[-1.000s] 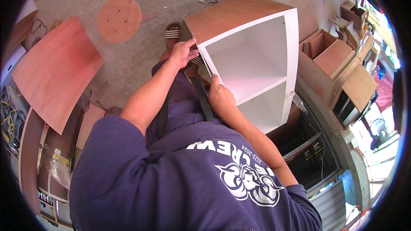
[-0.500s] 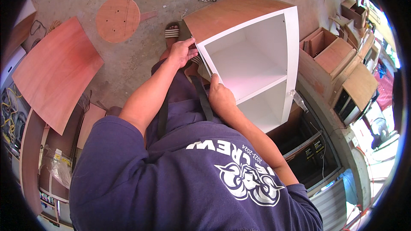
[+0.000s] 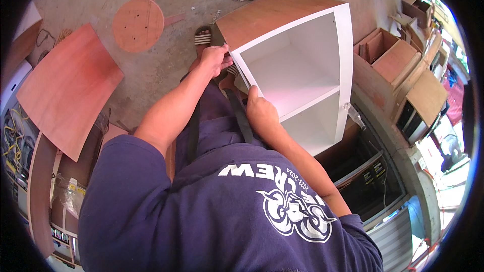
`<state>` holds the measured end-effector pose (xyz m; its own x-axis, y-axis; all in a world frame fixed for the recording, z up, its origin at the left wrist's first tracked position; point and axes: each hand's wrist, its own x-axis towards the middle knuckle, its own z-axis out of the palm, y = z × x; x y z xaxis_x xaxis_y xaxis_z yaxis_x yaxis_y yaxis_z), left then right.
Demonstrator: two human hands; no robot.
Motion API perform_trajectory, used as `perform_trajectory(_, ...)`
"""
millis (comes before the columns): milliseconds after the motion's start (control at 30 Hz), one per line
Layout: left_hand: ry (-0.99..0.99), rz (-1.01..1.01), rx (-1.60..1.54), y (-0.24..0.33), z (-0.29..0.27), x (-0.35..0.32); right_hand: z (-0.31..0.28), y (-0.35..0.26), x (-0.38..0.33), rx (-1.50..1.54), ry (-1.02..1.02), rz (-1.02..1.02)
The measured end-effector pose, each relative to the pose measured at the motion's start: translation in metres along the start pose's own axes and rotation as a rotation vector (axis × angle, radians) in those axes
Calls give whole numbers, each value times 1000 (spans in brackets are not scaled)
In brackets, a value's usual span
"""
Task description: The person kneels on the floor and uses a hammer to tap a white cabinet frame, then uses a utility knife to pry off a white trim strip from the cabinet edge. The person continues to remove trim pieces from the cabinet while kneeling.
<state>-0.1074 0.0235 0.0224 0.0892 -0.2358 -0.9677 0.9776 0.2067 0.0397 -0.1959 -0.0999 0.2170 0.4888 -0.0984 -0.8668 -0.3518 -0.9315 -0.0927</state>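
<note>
A cabinet with a brown wood-grain side and white front edges lies in front of me, its two white-lined compartments facing up toward me. Along its left edge runs a thin white edging strip, slightly apart from the cabinet between my hands. My left hand pinches at the strip's far end by the cabinet corner, fingertips partly hidden. Nearer to me, my right hand is closed at the same edge, its thumb pressed on the strip and its fingers tucked underneath out of sight.
A round wooden stool stands at the far left, near a curved wood panel. A clear plastic bottle lies against the cabinet's right side. Wooden boxes and a dark open case sit to the right. White scraps litter the concrete floor.
My view has shifted slightly. Both hands stay at nearly the same places on the edge; the gap at the strip looks a little narrower.
</note>
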Motion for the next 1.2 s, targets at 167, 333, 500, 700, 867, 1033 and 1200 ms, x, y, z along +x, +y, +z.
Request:
perform_trajectory(167, 33, -22, 60, 3, 2, 4, -2, 3, 2, 0, -10, 3)
perform_trajectory(333, 4, -34, 51, 7, 1, 5, 0, 4, 4, 18, 55, -64)
perform_trajectory(500, 9, -48, 46, 13, 0, 6, 1, 3, 11, 22, 61, -63)
perform_trajectory(700, 7, -89, 88, 19, -1, 16, 0, 3, 20, 25, 84, -82)
perform_trajectory(867, -18, -61, 78, 22, -3, 29, -2, -1, 29, 42, 14, -34)
perform_trajectory(1033, -11, -48, 86, 26, -6, 44, 1, 1, 39, 65, 50, -94)
perform_trajectory(1200, 54, -11, 161, 35, -3, 67, 13, 2, 73, 28, 91, -89)
